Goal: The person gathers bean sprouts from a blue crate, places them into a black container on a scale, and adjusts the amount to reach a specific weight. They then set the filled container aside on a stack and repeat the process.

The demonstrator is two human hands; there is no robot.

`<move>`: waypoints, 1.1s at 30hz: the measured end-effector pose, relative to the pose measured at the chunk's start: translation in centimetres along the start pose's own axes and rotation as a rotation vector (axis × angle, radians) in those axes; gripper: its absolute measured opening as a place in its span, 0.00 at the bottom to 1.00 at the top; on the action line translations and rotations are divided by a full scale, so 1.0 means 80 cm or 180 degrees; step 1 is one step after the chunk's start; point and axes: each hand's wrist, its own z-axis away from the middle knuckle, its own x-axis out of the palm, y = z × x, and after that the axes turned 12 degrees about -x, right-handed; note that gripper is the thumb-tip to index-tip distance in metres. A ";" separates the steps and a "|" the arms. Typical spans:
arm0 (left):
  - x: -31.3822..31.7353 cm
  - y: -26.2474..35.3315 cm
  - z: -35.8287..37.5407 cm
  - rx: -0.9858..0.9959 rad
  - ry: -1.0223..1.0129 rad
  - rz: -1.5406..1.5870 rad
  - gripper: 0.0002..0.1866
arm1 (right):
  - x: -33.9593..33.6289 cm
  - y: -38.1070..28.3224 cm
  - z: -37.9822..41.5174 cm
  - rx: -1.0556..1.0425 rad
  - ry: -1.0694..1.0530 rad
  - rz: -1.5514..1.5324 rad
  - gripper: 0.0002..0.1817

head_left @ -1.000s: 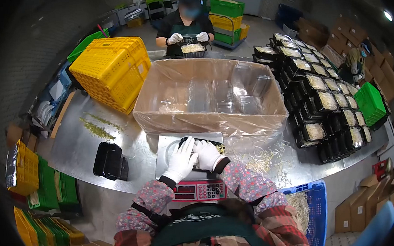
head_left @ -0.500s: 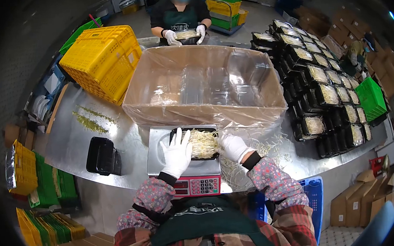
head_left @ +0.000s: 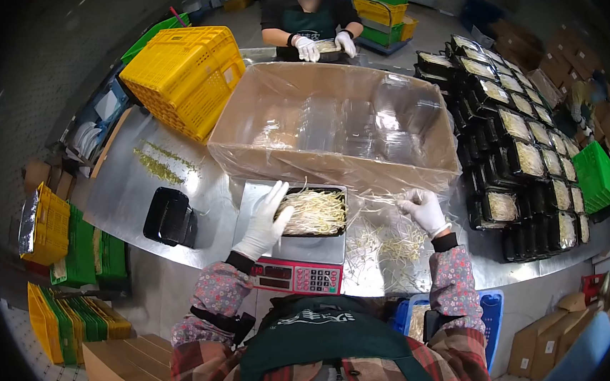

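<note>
Tray (head_left: 313, 212) of sprouts sits on the scale (head_left: 292, 252), on the surface (head_left: 133, 197) before a lined box (head_left: 336, 127). Left hand (head_left: 266, 221) lies open against the tray's left edge; right hand (head_left: 425, 210) pinches loose sprouts (head_left: 388, 245) beside it.

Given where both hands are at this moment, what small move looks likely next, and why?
Probably the right hand, pinching loose sprouts off the steel table, adds them to the black tray of bean sprouts on the scale, which the left hand steadies.
</note>
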 end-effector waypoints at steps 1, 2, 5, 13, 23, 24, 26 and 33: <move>-0.015 -0.001 -0.001 -0.0049 0.0045 0.0436 0.29 | 0.000 0.016 0.010 0.0146 0.0026 -0.0151 0.06; -0.035 0.002 0.002 -0.0095 0.0006 0.0586 0.29 | 0.001 0.045 0.021 0.0216 -0.0116 0.0296 0.08; -0.065 -0.033 0.010 -0.0365 0.0202 0.1123 0.30 | 0.000 0.151 0.061 -0.0578 -0.0675 0.2588 0.12; -0.082 -0.048 0.017 -0.0662 -0.0141 0.1227 0.36 | -0.034 0.039 -0.001 -0.0273 -0.0046 0.1030 0.04; -0.082 -0.032 0.021 -0.0675 -0.0597 0.0808 0.50 | 0.083 -0.105 -0.054 -0.1177 0.0040 -0.0560 0.07; -0.088 -0.030 0.021 -0.0612 -0.0631 0.0649 0.53 | 0.073 -0.091 -0.052 -0.1186 0.0116 -0.0508 0.07; -0.089 -0.043 0.022 -0.0485 -0.0682 0.0495 0.55 | 0.048 -0.051 -0.046 -0.0596 0.0241 -0.0321 0.11; -0.020 0.006 -0.029 -0.0403 -0.0635 -0.0798 0.61 | 0.091 0.002 -0.028 -0.1217 -0.0916 0.2095 0.53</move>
